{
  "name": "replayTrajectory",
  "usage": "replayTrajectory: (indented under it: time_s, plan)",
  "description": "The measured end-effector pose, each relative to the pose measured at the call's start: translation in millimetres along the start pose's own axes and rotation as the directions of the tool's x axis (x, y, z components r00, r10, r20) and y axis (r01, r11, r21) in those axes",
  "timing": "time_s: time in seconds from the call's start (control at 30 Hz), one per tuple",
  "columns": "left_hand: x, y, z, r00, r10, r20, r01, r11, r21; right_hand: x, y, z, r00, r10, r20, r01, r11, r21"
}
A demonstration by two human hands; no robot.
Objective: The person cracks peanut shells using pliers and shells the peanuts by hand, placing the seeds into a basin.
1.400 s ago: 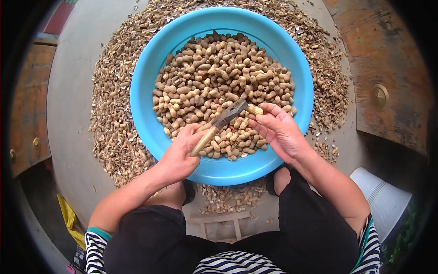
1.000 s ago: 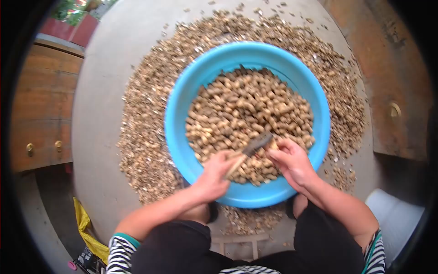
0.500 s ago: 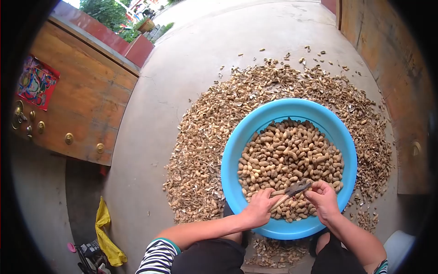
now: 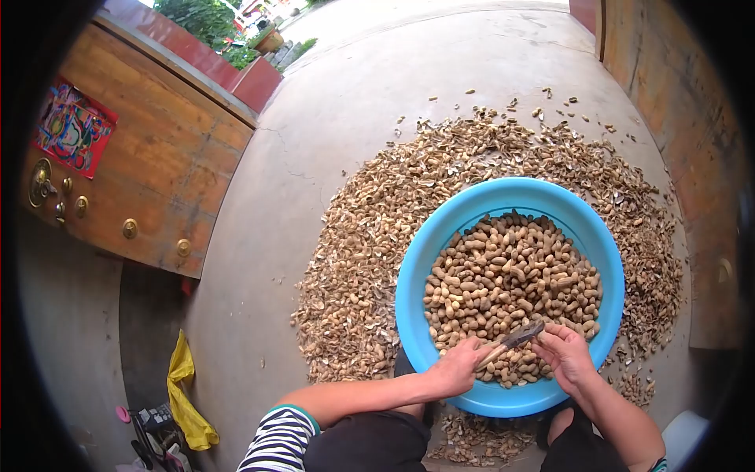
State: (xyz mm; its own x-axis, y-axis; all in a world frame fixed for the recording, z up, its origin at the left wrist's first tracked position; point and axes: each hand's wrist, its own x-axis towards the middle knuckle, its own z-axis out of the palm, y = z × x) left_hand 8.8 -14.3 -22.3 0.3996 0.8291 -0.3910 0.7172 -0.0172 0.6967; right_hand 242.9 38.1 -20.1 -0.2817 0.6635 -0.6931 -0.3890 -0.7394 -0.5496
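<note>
A wide blue basin stands in front of me, holding a heap of unshelled peanuts. My left hand is closed around the light-coloured handles of a pair of pliers, whose dark jaws point right over the near part of the heap. Just beyond the jaw tips, my right hand has its thumb and fingers pinched together. Whatever is between those fingertips is too small to make out.
Broken peanut shells lie thickly around the basin, with more shells between my feet. Wooden doors flank the concrete floor. A yellow cloth or bag lies at lower left, and a whitish container at lower right.
The view has shifted slightly, so the basin appears farther right and lower. The pliers' jaws look closer together than before. My right fingers have drawn slightly away from the jaw tips.
</note>
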Motion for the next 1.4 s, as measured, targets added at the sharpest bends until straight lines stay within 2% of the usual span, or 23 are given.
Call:
replayTrajectory:
  time_s: [0.17,0.23,0.27,0.33,0.37,0.43,0.47,0.57,0.9,1.2,1.3,1.33,1.37,1.4]
  plan:
    - [-2,6,-9,1.0,0.008,0.029,-0.007,0.999,-0.039,1,2,-5,1.0,0.005,-0.015,-0.005,0.999,-0.044]
    - [-2,3,-10,0.997,0.065,-0.034,-0.061,0.991,0.12,4,4,-10,0.997,-0.037,-0.072,0.021,0.977,-0.212]
    - [-3,3,-11,0.997,0.064,-0.036,-0.06,0.991,0.119,4,3,-11,0.997,-0.036,-0.071,0.021,0.977,-0.213]
    - [-7,14,-28,0.999,0.027,-0.03,-0.01,0.884,0.468,3,2,-12,0.991,-0.041,-0.129,0.018,0.985,-0.172]
    - [-7,13,-32,0.999,0.027,-0.032,-0.009,0.883,0.47,4,3,-14,0.991,-0.042,-0.126,0.02,0.985,-0.172]
    - [-7,10,-39,0.996,0.038,-0.078,0.026,0.729,0.684,6,6,-19,0.995,-0.039,-0.095,0.027,0.992,-0.121]
    - [-7,10,-43,0.996,0.03,-0.08,0.038,0.686,0.726,5,6,-19,0.995,-0.039,-0.094,0.027,0.992,-0.122]
    - [-8,1,-48,0.996,0.019,-0.09,0.058,0.622,0.781,1,4,-16,0.999,-0.001,-0.044,-0.002,0.998,-0.067]
    - [-8,-18,-51,0.994,0.065,-0.089,0.029,0.621,0.783,-2,3,-11,0.998,0.063,0.014,-0.062,0.997,-0.043]
    - [-9,-26,-48,0.995,0.057,-0.083,0.025,0.659,0.752,-3,1,-4,0.996,0.083,0.023,-0.081,0.993,-0.084]
    - [-2,-10,-53,0.984,0.14,-0.111,-0.015,0.685,0.729,-4,2,2,0.996,0.068,0.057,-0.061,0.993,-0.105]
    - [3,-6,-50,0.976,0.153,-0.157,-0.076,0.908,0.412,-4,3,5,0.995,0.053,0.085,-0.043,0.992,-0.123]
    - [9,0,-46,0.968,0.147,-0.205,-0.143,0.989,0.034,-5,3,9,0.995,0.055,0.085,-0.044,0.991,-0.124]
    - [14,7,-41,0.955,0.143,-0.26,-0.178,0.977,-0.119,-6,4,13,0.994,0.055,0.094,-0.044,0.992,-0.121]
